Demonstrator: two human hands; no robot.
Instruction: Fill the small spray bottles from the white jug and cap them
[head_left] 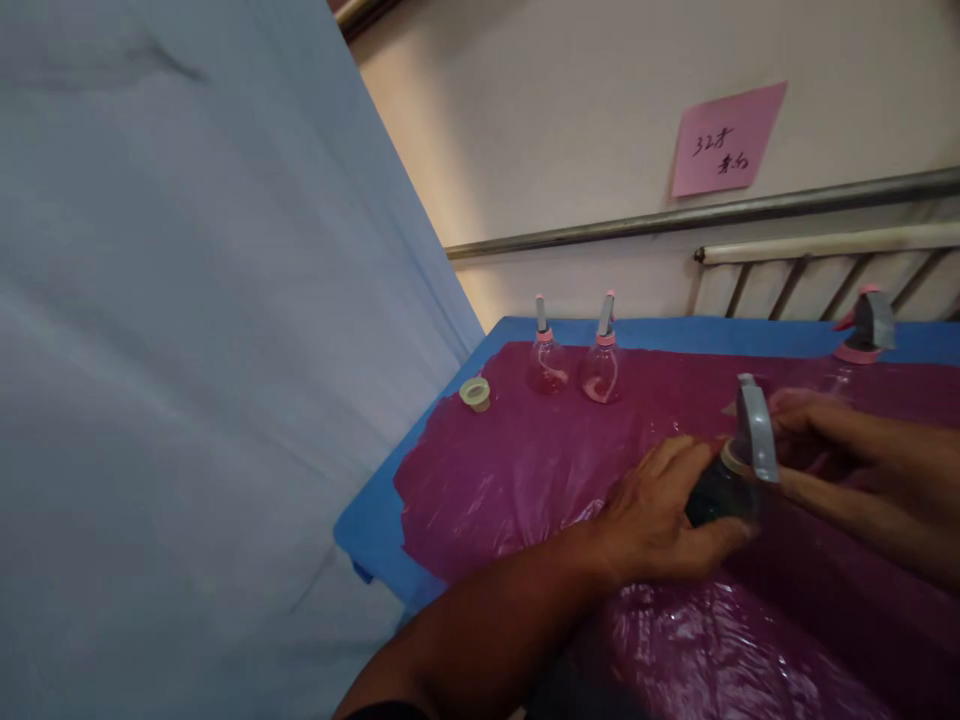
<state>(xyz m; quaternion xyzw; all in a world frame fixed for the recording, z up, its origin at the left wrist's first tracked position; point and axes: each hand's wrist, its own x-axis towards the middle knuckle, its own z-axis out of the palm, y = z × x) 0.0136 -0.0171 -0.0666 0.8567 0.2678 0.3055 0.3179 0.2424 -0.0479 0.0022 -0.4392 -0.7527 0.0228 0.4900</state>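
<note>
At four o'clock in the head view, a small spray bottle (724,497) stands out by its dark green tint, seen through a clear, rounded body. Its collar is pale cream and its spray head (759,430) is grey, slightly tilted; motion blur softens the outline. The left hand (664,510) is wrapped around the body, thumb and fingers on either side. The right hand (832,440) is curled just beside the spray head, at the bottle's two o'clock; I cannot tell whether it grips anything. Toward ten o'clock from the bottle, two clear bottles with pink collars (574,378) hold a little pinkish liquid, upright on a magenta plastic sheet (510,450) over the blue surface (367,520).
</note>
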